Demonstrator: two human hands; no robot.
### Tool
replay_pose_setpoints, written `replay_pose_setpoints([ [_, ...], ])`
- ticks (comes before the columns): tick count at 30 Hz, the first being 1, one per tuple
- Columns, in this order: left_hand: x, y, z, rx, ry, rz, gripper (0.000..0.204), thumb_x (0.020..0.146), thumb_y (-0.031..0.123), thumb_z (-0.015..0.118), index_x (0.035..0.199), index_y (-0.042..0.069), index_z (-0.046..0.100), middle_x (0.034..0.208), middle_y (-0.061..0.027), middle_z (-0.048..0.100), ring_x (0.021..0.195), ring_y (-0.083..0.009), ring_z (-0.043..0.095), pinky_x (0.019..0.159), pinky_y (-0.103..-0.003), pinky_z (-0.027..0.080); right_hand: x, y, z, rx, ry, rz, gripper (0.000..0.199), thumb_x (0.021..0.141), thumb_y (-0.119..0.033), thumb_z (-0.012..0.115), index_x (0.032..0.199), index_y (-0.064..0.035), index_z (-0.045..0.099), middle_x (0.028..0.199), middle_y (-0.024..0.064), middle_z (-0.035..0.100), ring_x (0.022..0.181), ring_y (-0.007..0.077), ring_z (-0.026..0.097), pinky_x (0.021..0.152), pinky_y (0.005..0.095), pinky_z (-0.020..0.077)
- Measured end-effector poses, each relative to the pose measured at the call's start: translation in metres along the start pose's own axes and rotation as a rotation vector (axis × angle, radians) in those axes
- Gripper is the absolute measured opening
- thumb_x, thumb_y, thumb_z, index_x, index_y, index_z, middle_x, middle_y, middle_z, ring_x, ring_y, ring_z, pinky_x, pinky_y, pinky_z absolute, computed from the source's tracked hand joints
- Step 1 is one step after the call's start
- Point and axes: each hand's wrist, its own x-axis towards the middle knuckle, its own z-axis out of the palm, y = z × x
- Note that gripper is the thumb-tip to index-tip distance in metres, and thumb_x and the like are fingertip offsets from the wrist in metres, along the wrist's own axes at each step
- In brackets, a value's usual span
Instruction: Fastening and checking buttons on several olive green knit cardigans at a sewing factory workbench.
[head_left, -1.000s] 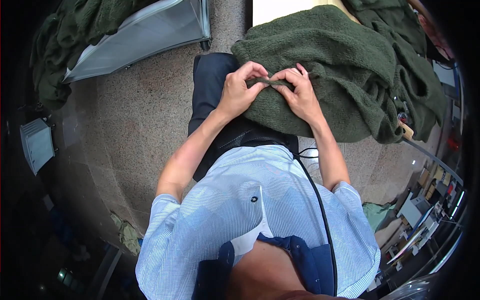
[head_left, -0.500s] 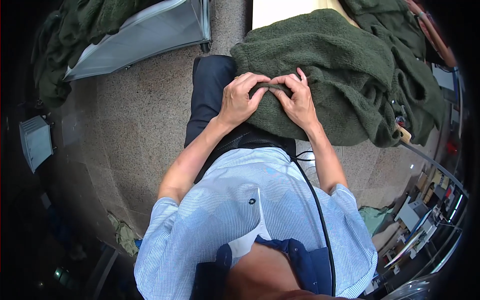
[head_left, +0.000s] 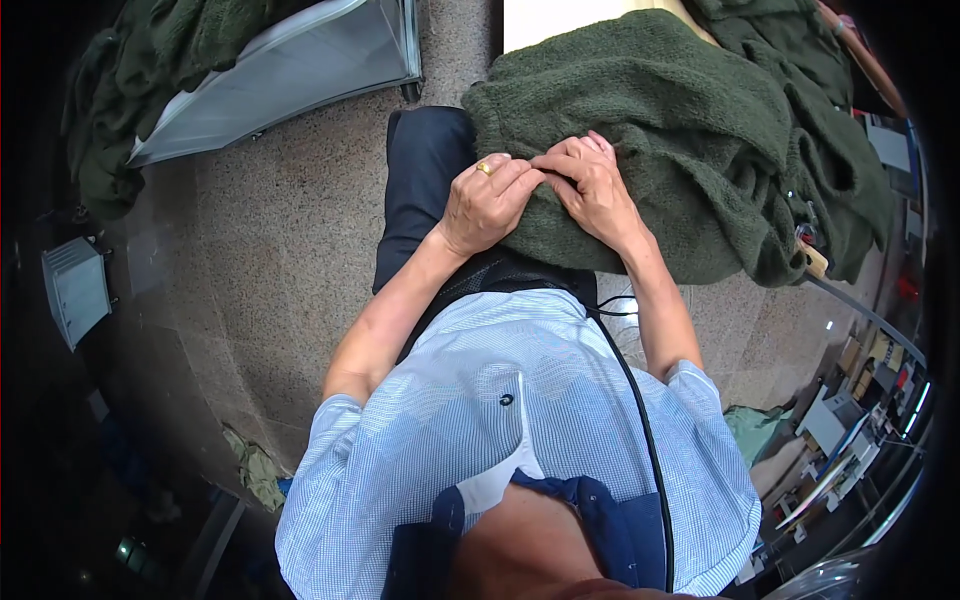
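Observation:
A dark green knitted cloth (head_left: pixel 690 110) is draped over my lap and runs up onto a pale tabletop (head_left: pixel 560 18) ahead. Its kind of garment cannot be told from the folds. With thumb and fingers pressed together, my left hand (head_left: pixel 486 206) pinches the cloth's near left part; a gold ring shows on one finger. Right beside it, fingertips almost touching, my right hand (head_left: pixel 592 190) is closed on the same cloth. The bit of knit between the fingertips is mostly hidden. A small tan piece (head_left: pixel 814 262) lies at the cloth's right edge.
At the upper left, a grey-sided cart (head_left: pixel 300 75) carries more green knit (head_left: pixel 180 60). Another person's arm (head_left: pixel 868 65) reaches in at the upper right. A black cable (head_left: pixel 640 440) hangs down my shirt. Crumpled cloth (head_left: pixel 255 468) lies on the floor at left; shelves with goods (head_left: pixel 835 420) stand right.
My left hand has rolled over, turning its back upward, and its fingers have closed further. The right hand's fingers have folded down onto the cloth. The pinched edge has sunk from view.

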Motion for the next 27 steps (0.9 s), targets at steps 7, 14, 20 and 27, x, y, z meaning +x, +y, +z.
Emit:
replay_pose_setpoints([
  [7,-0.008,0.0,0.001,-0.05,-0.044,-0.094,0.035,0.08,-0.005,0.081,0.113,0.007,0.075,0.105,-0.0079,0.075,0.09,-0.0283,0.076,0.076,-0.04,0.061,0.001,-0.01,-0.006,-0.051,-0.039,-0.015,0.009,0.099,-0.007,0.08,0.108,-0.0064,0.076,0.103,0.0059,0.071,0.11,0.0287,0.069,0.127,0.057,0.0355],
  [14,-0.011,-0.003,0.0,-0.059,-0.025,-0.061,0.039,0.079,-0.007,0.081,0.114,0.008,0.075,0.106,-0.0078,0.075,0.09,-0.0284,0.076,0.076,-0.04,0.061,0.005,-0.003,-0.01,0.197,-0.024,0.218,0.01,0.105,-0.017,0.08,0.105,-0.0067,0.078,0.098,0.0031,0.077,0.101,0.0217,0.073,0.137,0.0625,0.0226],
  [20,-0.008,0.003,0.004,-0.119,0.043,-0.132,0.035,0.081,-0.01,0.08,0.112,0.007,0.075,0.109,-0.0083,0.077,0.092,-0.0297,0.079,0.077,-0.04,0.063,0.008,-0.004,-0.012,0.268,-0.082,0.283,0.014,0.104,-0.021,0.081,0.102,-0.0069,0.08,0.091,0.0,0.078,0.089,0.0156,0.073,0.14,0.0658,0.016],
  [27,-0.009,0.0,0.008,-0.183,0.07,-0.182,0.034,0.081,-0.012,0.081,0.108,0.006,0.075,0.105,-0.0096,0.08,0.095,-0.0297,0.081,0.08,-0.039,0.065,0.012,-0.006,-0.012,0.287,-0.071,0.297,0.014,0.103,-0.021,0.08,0.101,-0.0071,0.08,0.089,-0.0012,0.078,0.089,0.0139,0.073,0.14,0.0658,0.0151],
])
